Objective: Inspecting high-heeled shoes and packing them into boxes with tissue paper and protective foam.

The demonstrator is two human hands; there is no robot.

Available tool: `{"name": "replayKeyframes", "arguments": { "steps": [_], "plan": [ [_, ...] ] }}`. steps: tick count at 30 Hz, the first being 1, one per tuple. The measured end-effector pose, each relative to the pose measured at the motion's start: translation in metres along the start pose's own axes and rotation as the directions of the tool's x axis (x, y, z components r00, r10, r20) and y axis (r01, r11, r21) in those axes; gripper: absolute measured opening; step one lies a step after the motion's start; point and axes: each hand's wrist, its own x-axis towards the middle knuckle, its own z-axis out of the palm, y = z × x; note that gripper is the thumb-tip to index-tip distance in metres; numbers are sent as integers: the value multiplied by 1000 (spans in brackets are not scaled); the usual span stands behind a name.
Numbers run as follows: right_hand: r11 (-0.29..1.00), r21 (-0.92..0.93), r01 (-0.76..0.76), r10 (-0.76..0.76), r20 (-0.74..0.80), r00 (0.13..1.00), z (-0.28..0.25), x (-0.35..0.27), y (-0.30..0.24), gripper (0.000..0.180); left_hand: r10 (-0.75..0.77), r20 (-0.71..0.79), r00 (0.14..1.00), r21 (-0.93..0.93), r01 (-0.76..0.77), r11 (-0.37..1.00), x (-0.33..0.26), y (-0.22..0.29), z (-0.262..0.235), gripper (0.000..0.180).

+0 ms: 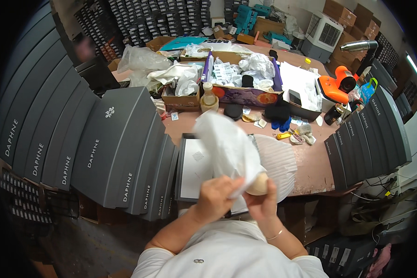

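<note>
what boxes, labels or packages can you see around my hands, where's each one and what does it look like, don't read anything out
Open dark grey shoebox with white lining: directly ahead of both hands on the table.
Stack of dark grey flat shoeboxes: left of it, white lettering on their ends.
Second stack of dark grey shoeboxes: at the table's right edge.
Purple cardboard carton with orange print: farther back at the centre, full of white paper.
White printed label sheets: inside that carton.

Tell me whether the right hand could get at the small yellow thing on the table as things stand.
Probably not at once: the right hand is gripping a beige shoe wrapped in white paper. The yellow thing lies uncovered beyond the pleated paper, so the path looks open once freed.
</note>
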Motion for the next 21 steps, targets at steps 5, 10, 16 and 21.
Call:
{"name": "replayKeyframes", "arguments": {
  "steps": [5,10,16,21],
  "plan": [
    [939,-287,191,-173,87,981,-10,22,3,52,191,-74,979,-68,-196,978,-6,-10,20,48],
    [949,-161,271,-264,62,962,-15,11,4,52,174,9,985,-181,-170,969,-24,4,33,49],
    [987,-92,128,-118,112,987,-12,30,-8,51,229,212,950,-233,-178,956,-52,-4,65,48],
    [761,-574,303,-183,258,949,-7,30,8,51,-381,221,898,-721,413,556,-63,-31,14,79]
  ]
}}
